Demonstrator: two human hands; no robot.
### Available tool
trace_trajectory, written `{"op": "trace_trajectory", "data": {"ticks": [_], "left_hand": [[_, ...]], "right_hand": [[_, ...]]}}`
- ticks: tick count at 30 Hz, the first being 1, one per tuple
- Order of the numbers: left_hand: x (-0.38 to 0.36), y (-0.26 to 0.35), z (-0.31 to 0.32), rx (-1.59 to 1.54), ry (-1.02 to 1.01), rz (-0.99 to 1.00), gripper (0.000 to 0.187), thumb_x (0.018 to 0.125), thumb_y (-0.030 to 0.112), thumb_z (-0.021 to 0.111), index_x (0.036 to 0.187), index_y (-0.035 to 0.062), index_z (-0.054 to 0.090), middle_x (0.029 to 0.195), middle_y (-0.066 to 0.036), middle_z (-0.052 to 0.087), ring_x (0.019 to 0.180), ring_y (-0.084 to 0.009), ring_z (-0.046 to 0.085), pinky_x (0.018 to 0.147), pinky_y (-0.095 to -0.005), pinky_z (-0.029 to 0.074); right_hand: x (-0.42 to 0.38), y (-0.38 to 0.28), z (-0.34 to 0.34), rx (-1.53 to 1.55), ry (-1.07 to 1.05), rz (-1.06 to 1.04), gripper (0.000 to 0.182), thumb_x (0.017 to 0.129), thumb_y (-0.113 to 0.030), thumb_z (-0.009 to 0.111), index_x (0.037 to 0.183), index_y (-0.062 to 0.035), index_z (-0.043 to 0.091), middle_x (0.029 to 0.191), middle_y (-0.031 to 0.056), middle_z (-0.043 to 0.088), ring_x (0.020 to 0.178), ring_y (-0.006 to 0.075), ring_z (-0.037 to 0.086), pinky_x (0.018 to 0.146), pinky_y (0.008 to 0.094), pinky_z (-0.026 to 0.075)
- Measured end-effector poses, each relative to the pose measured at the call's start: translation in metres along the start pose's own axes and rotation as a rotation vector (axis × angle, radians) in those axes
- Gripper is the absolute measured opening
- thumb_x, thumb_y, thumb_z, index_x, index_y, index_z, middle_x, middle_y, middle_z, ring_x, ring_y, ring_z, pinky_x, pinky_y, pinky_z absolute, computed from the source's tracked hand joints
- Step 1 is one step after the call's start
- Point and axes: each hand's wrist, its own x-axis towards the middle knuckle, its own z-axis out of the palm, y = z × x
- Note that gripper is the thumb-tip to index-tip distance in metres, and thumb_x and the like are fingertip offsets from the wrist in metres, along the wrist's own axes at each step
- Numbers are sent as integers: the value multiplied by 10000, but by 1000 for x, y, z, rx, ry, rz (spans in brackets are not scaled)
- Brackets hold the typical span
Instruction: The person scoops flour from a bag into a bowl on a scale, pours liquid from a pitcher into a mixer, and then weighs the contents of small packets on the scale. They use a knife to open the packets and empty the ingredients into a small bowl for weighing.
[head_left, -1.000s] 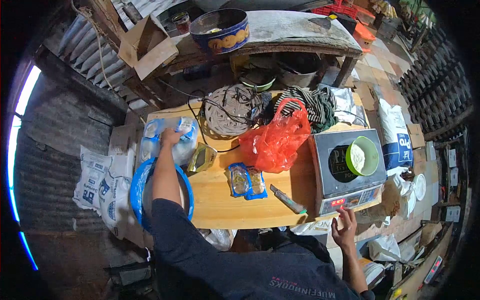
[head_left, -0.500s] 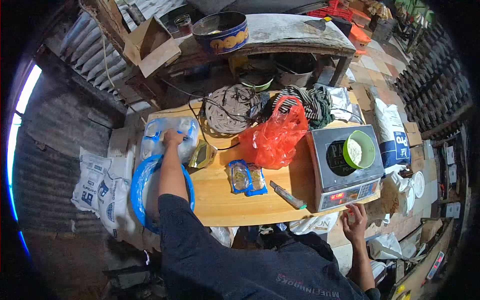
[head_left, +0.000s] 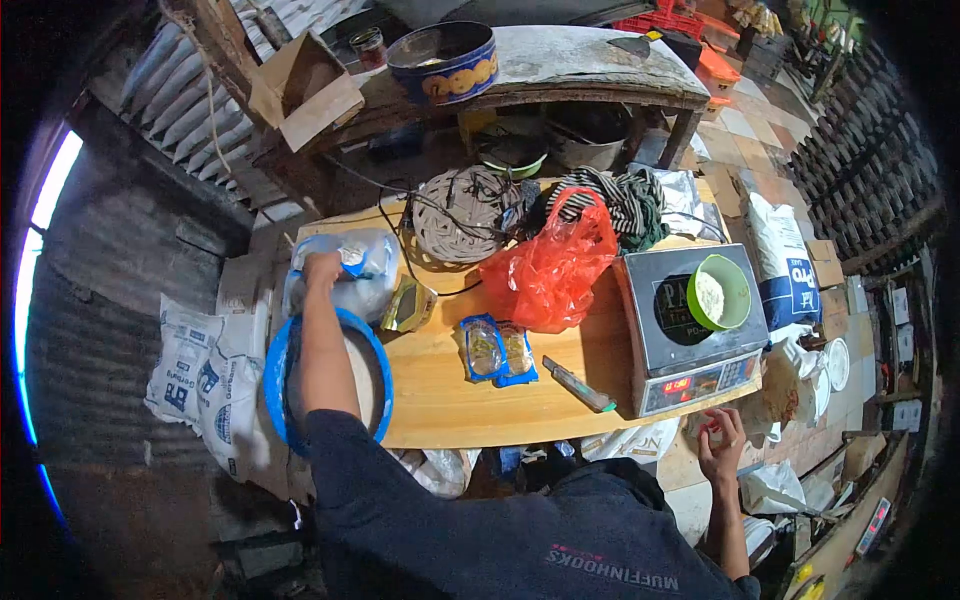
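Note:
My left hand (head_left: 322,268) is closed over a clear plastic-wrapped container (head_left: 375,290) with blue edges at the table's left. Beside its fingers shows a small blue scoop-like thing (head_left: 352,262) with white powder; the grip itself is partly hidden. Under my left forearm stands a blue-rimmed tub (head_left: 384,375) of pale powder. Near the table's front right edge, my right hand (head_left: 722,440) has curled fingers with a bit of red among them, too small to name. Just above it, a digital scale (head_left: 650,345) carries a green bowl (head_left: 738,290) of white powder.
On the table (head_left: 430,415) lie blue sachets (head_left: 485,348), a box cutter (head_left: 578,384), a red plastic bag (head_left: 555,270), a gold pouch (head_left: 408,304) and a woven basket (head_left: 450,225) with cables. Printed sacks (head_left: 230,400) stand left. A shelf (head_left: 570,65) spans the back.
My left hand has shifted left over the plastic-wrapped container, and the blue thing with white powder now shows beside it. My right hand has moved slightly right. The view has shifted a little.

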Motion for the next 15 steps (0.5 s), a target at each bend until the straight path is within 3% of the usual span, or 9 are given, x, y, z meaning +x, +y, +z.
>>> {"op": "trace_trajectory", "data": {"ticks": [1, 4, 5, 8, 10, 11, 12, 15], "left_hand": [[13, -11, -9, -263, -104, -26, 149, 795, 203, 650, 811, 57, 631, 813, -112, 637, 704, -189, 603, 604, -361, 497], [-58, -11, -50, -767, -205, 115, 110, 838, 160, 604, 923, 91, 597, 902, -95, 615, 783, -184, 601, 623, -381, 497], [-65, -19, -55, -879, -315, 177, 293, 826, 93, 574, 1117, 126, 572, 990, -78, 589, 842, -176, 583, 691, -410, 505], [-178, -13, -58, -923, -345, 313, 500, 756, 19, 594, 1248, 95, 542, 1061, -74, 599, 919, -193, 597, 822, -401, 509], [-247, -13, -33, -1183, -584, 504, 700, 672, -10, 634, 1349, 23, 463, 1152, -82, 598, 1029, -213, 599, 920, -363, 481], [-277, -16, -24, -1154, -684, 527, 720, 659, -18, 638, 1352, -7, 445, 1189, -89, 589, 1076, -212, 587, 946, -344, 466], [-306, -20, -15, -1118, -787, 548, 742, 646, -27, 642, 1356, -37, 426, 1225, -96, 581, 1123, -212, 575, 972, -326, 451], [-384, -18, 26, -1068, -888, 627, 705, 667, -48, 589, 1352, -38, 419, 1202, -78, 580, 1087, -172, 577, 957, -307, 448]], "right_hand": [[1, 2, 1, 19, -8, 5, 265, 712, 90, 580, 963, 14, 620, 915, 112, 566, 701, 189, 559, 659, 283, 459], [12, -5, 11, 25, -10, -34, 251, 722, 87, 589, 962, 26, 623, 851, 95, 568, 684, 173, 567, 663, 276, 460], [18, -13, 18, 59, -13, -28, 211, 763, 37, 617, 969, 1, 647, 845, 104, 616, 697, 190, 619, 645, 306, 490], [39, -29, 51, 178, -101, -106, 182, 805, -2, 631, 985, 13, 656, 853, 112, 657, 739, 171, 625, 672, 288, 499], [54, -54, 80, 348, -225, -96, 219, 845, -87, 643, 1039, 14, 660, 882, 110, 675, 760, 149, 615, 705, 278, 494], [62, -86, 83, 382, -342, -72, 250, 873, -119, 637, 1074, 29, 646, 863, 86, 664, 804, 130, 605, 737, 270, 485], [67, -113, 91, 634, -470, -19, 284, 907, -159, 615, 1111, 40, 626, 867, 68, 648, 826, 125, 591, 736, 271, 479], [79, -169, 102, 935, -699, -68, 362, 940, -218, 599, 1204, 29, 567, 895, 28, 638, 798, 81, 552, 713, 259, 469]]}}
